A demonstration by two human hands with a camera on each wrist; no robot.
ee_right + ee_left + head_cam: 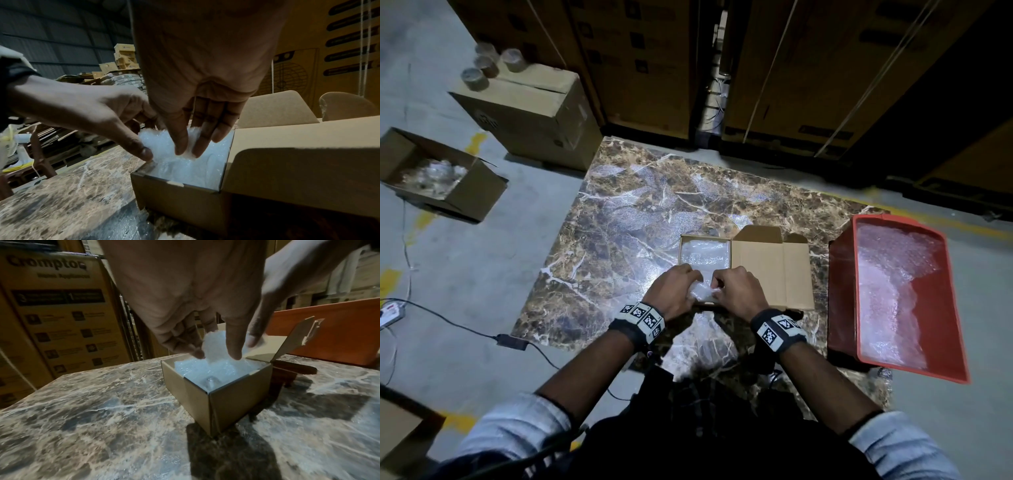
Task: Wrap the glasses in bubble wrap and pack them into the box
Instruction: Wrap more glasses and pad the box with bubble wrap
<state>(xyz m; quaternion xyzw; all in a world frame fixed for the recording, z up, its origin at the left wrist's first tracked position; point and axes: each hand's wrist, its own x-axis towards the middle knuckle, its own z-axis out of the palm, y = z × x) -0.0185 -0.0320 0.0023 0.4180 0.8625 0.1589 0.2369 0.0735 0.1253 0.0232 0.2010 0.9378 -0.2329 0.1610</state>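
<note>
Both our left hand (677, 287) and right hand (738, 287) pinch the white bubble-wrapped bundle (164, 142) with curled fingers (202, 136), steadying it over the small open brown cardboard box (224, 400), probably to seat it snugly.

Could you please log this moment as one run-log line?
stage: packing | left hand: holds bubble-wrapped bundle | right hand: holds same bundle | bundle: at cardboard box opening | lid: open

A marble table (619, 219) carries the box (763, 270) and red bin (842, 294).
</note>
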